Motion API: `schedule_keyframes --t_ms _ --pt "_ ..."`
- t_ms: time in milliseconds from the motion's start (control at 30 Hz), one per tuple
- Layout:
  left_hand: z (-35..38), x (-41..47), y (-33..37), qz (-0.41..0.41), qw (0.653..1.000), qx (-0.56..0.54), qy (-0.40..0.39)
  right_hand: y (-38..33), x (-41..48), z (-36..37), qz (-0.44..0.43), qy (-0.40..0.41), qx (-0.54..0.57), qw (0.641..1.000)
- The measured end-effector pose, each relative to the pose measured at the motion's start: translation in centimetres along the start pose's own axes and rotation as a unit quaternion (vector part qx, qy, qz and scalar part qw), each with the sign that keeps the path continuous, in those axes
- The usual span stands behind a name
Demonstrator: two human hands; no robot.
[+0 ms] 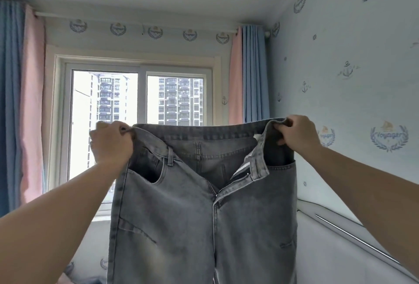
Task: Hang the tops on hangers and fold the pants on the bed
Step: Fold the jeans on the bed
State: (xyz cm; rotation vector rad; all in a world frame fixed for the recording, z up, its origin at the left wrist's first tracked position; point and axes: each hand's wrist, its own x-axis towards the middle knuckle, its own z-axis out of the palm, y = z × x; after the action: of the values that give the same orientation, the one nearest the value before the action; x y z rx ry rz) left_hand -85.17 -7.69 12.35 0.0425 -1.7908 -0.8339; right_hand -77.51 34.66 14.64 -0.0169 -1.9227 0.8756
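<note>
I hold the grey jeans up in front of me, spread wide by the waistband, with the window far behind them. My left hand pinches the left end of the band, fingers curled tight on the denim. My right hand grips the right end, fingers hooked over the top edge. Both hands sit at about the same height and equally near to me, so neither has the advantage.

The band runs left to right between my fists. The long axis of the jeans drops straight down from it, and the legs pass out of the bottom of the view, so I cannot tell where the hems hang. The front faces me, with the fly unzipped and gaping a little right of the middle.

That fly line is what the fold turns on, I judge. The crease should run down it, so one hand must travel sideways to meet the other and lay leg on leg. The pale patterned cloth low on the left, which I take for the bed, lies below and near, so after that I only need to lower them
</note>
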Motion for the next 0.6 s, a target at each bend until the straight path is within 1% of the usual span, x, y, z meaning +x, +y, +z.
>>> schedule_keyframes --t_ms 33,67,100,167,200,333,367,400,500,567,600 --pt "0.0 0.1 0.0 -0.043 0.999 0.018 -0.011 -0.1 0.0 -0.1 -0.021 0.015 -0.097 0.995" --pt "0.1 0.1 0.0 -0.088 0.996 0.004 -0.032 -0.2 0.0 -0.1 -0.027 0.026 -0.141 0.989" --pt "0.2 0.2 -0.2 -0.125 0.990 -0.037 -0.057 -0.3 0.0 -0.1 -0.031 0.021 -0.151 0.988" --pt "0.4 0.2 -0.5 -0.169 0.974 -0.116 -0.096 -0.7 0.1 0.0 -0.016 -0.007 -0.125 0.992" --pt "0.4 0.1 -0.7 -0.186 0.968 -0.134 -0.105 -0.8 0.2 0.1 0.001 -0.017 -0.111 0.994" --pt "0.4 -0.6 -0.8 -0.250 0.947 -0.152 -0.131 -1.2 -0.2 0.7 0.062 -0.039 -0.096 0.993" --pt "0.3 -0.7 -0.5 -0.276 0.938 -0.157 -0.143 -1.3 -0.3 1.0 0.078 -0.041 -0.089 0.992" --pt "0.3 -0.7 -0.3 -0.308 0.922 -0.172 -0.161 -1.4 -0.5 1.2 0.095 -0.039 -0.083 0.991" --pt "0.1 -0.6 0.9 -0.388 0.857 -0.249 -0.230 -1.9 -0.8 1.6 0.158 -0.035 -0.040 0.986" --pt "0.0 -0.7 2.3 -0.398 0.829 -0.289 -0.267 -2.8 -1.1 1.9 0.204 -0.061 0.011 0.977" --pt "0.0 -0.9 3.2 -0.391 0.818 -0.316 -0.279 -3.4 -1.4 2.1 0.232 -0.082 0.060 0.967"
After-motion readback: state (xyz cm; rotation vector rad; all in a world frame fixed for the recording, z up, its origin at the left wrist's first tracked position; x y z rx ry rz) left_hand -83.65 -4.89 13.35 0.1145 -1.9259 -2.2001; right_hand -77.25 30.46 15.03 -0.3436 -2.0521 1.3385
